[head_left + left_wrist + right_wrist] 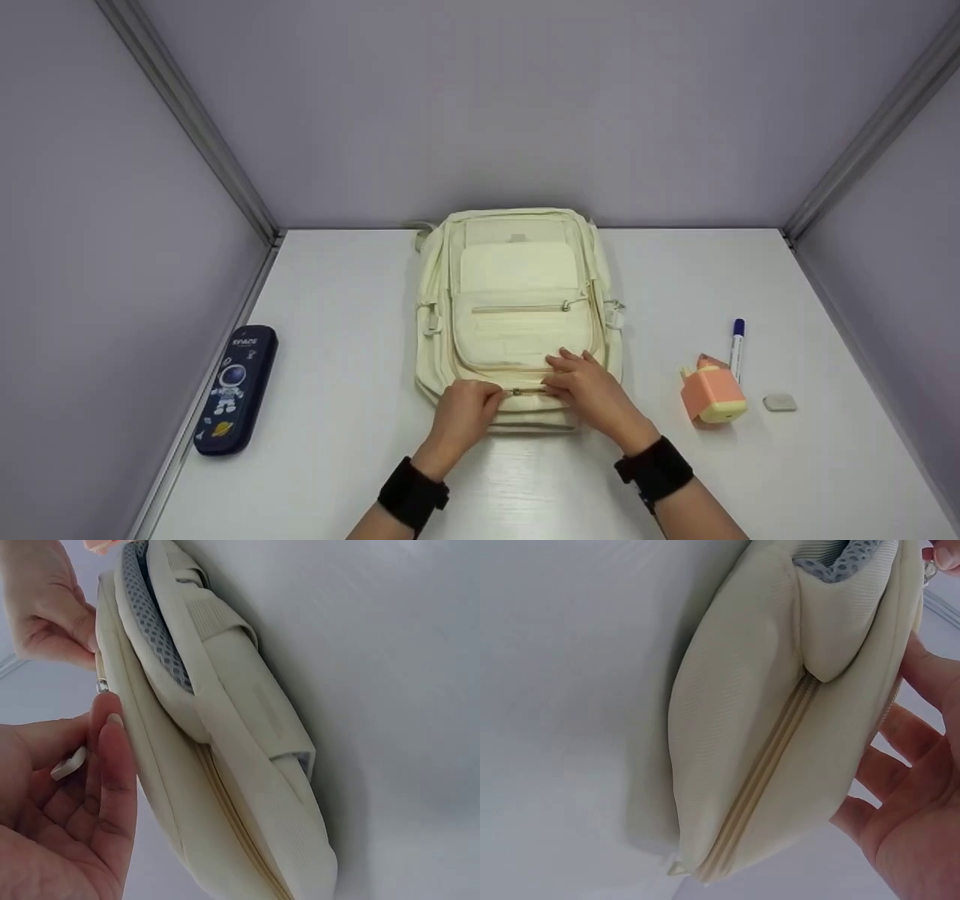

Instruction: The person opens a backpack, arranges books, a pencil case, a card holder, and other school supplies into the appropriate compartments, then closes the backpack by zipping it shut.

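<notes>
Pale lilac walls with grey metal corner strips close in a white tabletop (337,315) on three sides. At its middle, reaching back to the far edge, lies a cream backpack (517,300), front face up, with its lower end toward the person.

Both hands meet at the backpack's near end. The left hand (461,412) has its fingers curled, thumb and fingertips drawn together on a small metal zipper pull (516,391); the left wrist view shows the fingertips pinching right at that pull (100,685). The right hand (592,390) lies just beside it with fingers only loosely bent, resting on the lower front pocket, its fingertips at the zip line. In the right wrist view its palm is spread against the side of the bag, gripping nothing. Black bands wrap both wrists.

Near the left edge of the tabletop lies a dark blue pencil case (236,390) printed with an astronaut, a planet and the word "SPACE". Toward the right edge stand an orange and yellow sharpener-like block (712,394), a white marker with a blue cap (736,346) just behind it, and a small grey eraser (780,403).
</notes>
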Demonstrator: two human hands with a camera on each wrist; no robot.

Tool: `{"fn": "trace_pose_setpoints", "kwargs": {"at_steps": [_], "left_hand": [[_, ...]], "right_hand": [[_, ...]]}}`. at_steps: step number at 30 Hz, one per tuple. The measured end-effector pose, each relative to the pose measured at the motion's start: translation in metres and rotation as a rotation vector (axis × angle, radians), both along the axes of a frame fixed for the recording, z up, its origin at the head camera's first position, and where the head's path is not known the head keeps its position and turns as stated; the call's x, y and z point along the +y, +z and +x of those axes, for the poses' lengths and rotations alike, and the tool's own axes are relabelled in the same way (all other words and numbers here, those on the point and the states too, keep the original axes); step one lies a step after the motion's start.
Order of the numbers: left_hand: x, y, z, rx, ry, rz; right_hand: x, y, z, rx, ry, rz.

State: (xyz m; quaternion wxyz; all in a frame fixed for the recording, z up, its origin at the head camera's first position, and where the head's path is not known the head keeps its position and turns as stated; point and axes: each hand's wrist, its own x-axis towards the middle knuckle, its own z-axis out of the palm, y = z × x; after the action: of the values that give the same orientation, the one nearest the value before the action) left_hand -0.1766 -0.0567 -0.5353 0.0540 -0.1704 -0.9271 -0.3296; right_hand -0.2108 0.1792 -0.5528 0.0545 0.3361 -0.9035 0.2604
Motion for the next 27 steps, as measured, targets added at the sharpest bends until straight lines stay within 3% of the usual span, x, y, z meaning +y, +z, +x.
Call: {"fn": "trace_pose_setpoints", "kwargs": {"at_steps": [7, 14, 20, 27], "left_hand": [[-0.023, 0.000, 0.002, -0.031, 0.019, 0.012], [-0.047, 0.007, -0.005, -0.068, 0.108, -0.043], [-0.061, 0.005, -0.009, -0.021, 0.140, -0.106], [-0.063, -0.002, -0.012, 0.088, 0.195, -0.190]], "right_hand": [[0.003, -0.001, 0.000, -0.072, 0.013, -0.057], [0.002, 0.000, 0.001, -0.086, 0.015, -0.058], [0.001, 0.002, 0.001, -0.031, 0.006, -0.032], [0.003, 0.002, 0.002, -0.080, 0.020, -0.051]]}}
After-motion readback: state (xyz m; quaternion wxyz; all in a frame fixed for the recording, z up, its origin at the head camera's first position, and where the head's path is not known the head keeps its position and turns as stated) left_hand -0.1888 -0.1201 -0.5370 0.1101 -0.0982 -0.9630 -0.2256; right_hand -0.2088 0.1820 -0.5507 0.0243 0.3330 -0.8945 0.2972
